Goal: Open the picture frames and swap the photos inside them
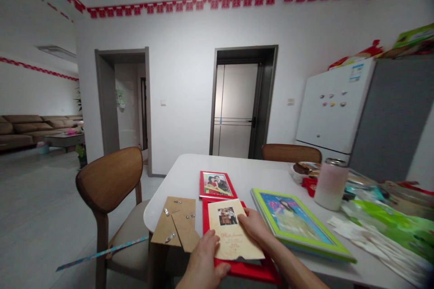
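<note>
A cream card (233, 239) with a small photo and red print lies over a red picture frame (251, 270) at the table's near edge. My left hand (203, 259) is closed at the frame's left side, its fingertips at the card's left edge and its thumb on the frame's lower part. My right hand (255, 225) grips the card's right edge between thumb and fingers. Left of the frame lies a brown backing board (176, 221) with metal clips and a stand flap. Just behind stands a smaller red framed picture (217, 185), lying flat.
Green-edged framed pictures (298, 221) lie stacked right of my right hand. Beyond them are a pink tumbler (331, 184), white gloves (376, 246) and a green plastic package (396, 226). A wooden chair (111, 180) with a blue patterned strip (101, 253) is at left.
</note>
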Demonstrator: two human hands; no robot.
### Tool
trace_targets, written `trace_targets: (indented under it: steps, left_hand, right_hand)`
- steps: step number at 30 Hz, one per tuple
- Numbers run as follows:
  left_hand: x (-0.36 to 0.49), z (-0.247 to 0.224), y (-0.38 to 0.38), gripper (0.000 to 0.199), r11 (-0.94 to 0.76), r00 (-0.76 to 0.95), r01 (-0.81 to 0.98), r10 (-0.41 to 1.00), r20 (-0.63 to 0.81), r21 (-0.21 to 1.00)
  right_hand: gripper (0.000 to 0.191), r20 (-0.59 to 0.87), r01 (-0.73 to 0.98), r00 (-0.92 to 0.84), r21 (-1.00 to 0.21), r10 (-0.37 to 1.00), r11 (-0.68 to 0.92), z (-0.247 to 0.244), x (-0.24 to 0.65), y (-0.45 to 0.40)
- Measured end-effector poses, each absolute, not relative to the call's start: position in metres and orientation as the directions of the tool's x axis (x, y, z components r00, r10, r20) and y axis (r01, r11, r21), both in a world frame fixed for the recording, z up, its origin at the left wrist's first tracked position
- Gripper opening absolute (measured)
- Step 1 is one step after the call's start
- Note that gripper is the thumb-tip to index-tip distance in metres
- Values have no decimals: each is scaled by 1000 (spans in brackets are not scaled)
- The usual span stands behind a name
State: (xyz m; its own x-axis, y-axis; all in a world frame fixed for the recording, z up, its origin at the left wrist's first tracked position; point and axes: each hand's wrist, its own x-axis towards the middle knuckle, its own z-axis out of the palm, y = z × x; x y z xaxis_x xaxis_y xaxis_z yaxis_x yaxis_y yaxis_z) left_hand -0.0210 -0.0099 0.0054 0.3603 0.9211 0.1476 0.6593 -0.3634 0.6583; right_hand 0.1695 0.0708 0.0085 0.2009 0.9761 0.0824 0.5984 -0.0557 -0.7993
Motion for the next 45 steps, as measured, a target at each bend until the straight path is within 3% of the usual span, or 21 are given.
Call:
trace_targets:
  steps: [4, 7, 9, 11, 15, 17, 22, 25, 29, 36, 39, 45]
  left_hand:
    - [-22, 5, -9, 59, -365, 369, 660, 919, 140, 657]
    - [-35, 7, -9, 65, -396, 406, 654, 903, 142, 645]
    - [-52, 7, -6, 72, -410, 417, 683, 898, 139, 605]
    - [-74, 5, 0, 77, -385, 372, 763, 918, 134, 519]
    - [-114, -7, 19, 72, -169, 140, 954, 981, 131, 246]
    - [-125, -11, 27, 66, -142, 113, 976, 977, 180, 162]
    - [-119, 4, 28, 50, -294, 190, 942, 865, 464, 163]
    - [-84, 21, 16, 50, -377, 234, 908, 816, 528, 180]
    - [-21, 27, -3, 43, -449, 322, 851, 856, 404, 273]
    - [16, 10, -7, 47, -401, 347, 823, 915, 204, 402]
    - [10, 13, -5, 54, -451, 412, 779, 892, 187, 435]
    - [2, 14, -5, 47, -503, 471, 758, 863, 185, 415]
  right_hand:
    - [28, 170, 763, 216, -644, 962, -57, 11, 168, 68]
    - [33, 261, 888, 213, -453, 942, -76, 10, 166, 63]
    - [35, 329, 946, 158, -320, 931, -47, 7, 167, 58]
    - [36, 366, 961, 86, -274, 927, 19, 5, 167, 51]
    - [33, 389, 948, -10, -289, 921, 133, 2, 165, 33]
    - [30, 384, 921, -31, -348, 923, 176, 4, 159, 27]
    - [44, 328, 597, -91, -738, 940, 315, 33, 131, 16]
    - [51, 321, 461, -70, -829, 944, 316, 57, 120, 6]
    - [53, 267, 593, -124, -752, 956, 288, 63, 132, -5]
    - [47, 256, 772, -87, -593, 963, 228, 12, 174, 5]
    - [45, 289, 785, -105, -563, 952, 258, 3, 176, 13]
    - [37, 326, 851, -177, -424, 929, 311, -1, 165, 14]
